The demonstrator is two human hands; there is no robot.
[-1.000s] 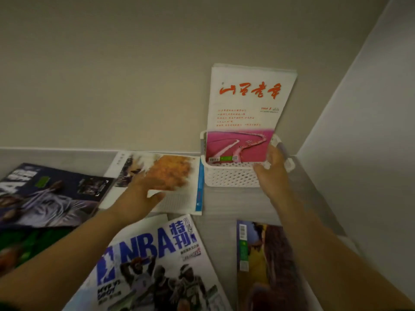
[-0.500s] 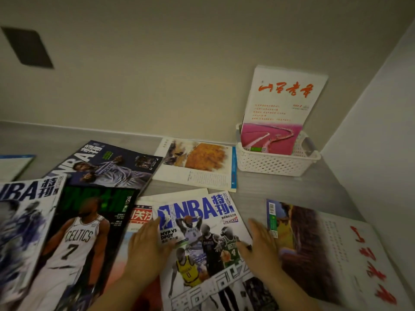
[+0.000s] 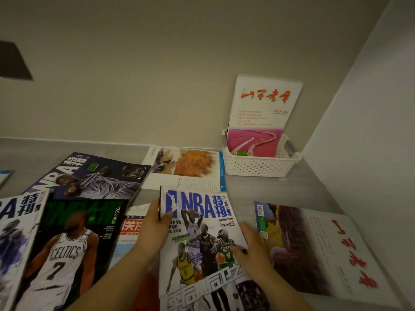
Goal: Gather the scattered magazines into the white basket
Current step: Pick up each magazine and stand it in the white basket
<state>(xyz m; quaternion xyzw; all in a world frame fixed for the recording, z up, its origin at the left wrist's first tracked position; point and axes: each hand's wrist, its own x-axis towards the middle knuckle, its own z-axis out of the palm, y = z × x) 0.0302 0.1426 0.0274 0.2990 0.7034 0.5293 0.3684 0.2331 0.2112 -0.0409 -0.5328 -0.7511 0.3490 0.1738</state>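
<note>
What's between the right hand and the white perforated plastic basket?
Only bare grey tabletop, seen in the head view. The right hand holds the edge of the white NBA magazine; the white perforated plastic basket stands beyond.

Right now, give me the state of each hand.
Left hand: grips the NBA magazine, left edge.
Right hand: pinches its right edge, thumb on cover.

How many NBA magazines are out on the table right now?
4. The white one in the left hand, the green Celtics one to its left, the dark one behind that, and a cropped one at the far left edge. Others may lie hidden underneath.
</note>
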